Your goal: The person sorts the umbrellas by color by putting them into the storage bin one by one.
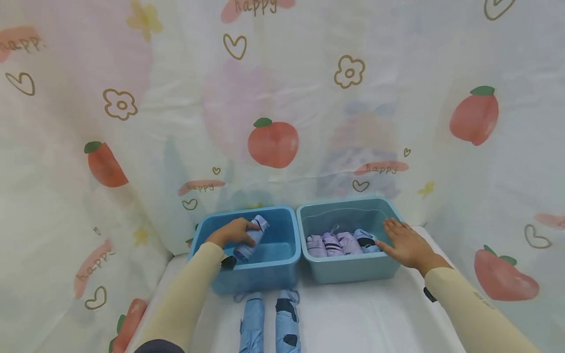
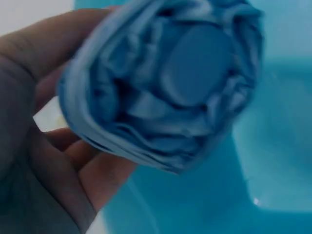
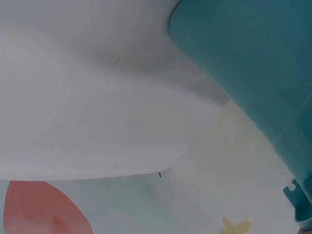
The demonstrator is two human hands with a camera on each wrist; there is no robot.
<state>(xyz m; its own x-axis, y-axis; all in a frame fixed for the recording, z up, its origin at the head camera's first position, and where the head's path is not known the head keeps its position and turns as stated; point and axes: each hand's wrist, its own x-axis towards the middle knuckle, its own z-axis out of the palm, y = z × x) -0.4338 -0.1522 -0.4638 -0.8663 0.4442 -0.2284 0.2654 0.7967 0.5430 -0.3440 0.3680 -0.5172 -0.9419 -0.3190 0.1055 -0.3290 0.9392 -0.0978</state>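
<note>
My left hand [image 1: 236, 232] grips a folded light-blue umbrella [image 1: 250, 245], held tilted inside the blue bin [image 1: 260, 279]. In the left wrist view the round end of this umbrella [image 2: 195, 68] faces the camera, with fingers and thumb curled round its side. My right hand [image 1: 408, 245] lies with straight fingers over the right edge of the grey-teal bin [image 1: 353, 272]. The right wrist view shows mostly that bin's outer wall [image 3: 253, 63]. Inside it, lilac folded umbrellas [image 1: 334, 244] lie in a row with a blue, dark-patched umbrella [image 1: 366, 240] at the right.
Two more folded umbrellas lie on the white table [image 1: 353, 318] before the bins: a blue one [image 1: 253, 318] and a blue one with dark patches [image 1: 287, 318]. A printed curtain [image 1: 309, 98] encloses the back and sides. Both bins stand side by side.
</note>
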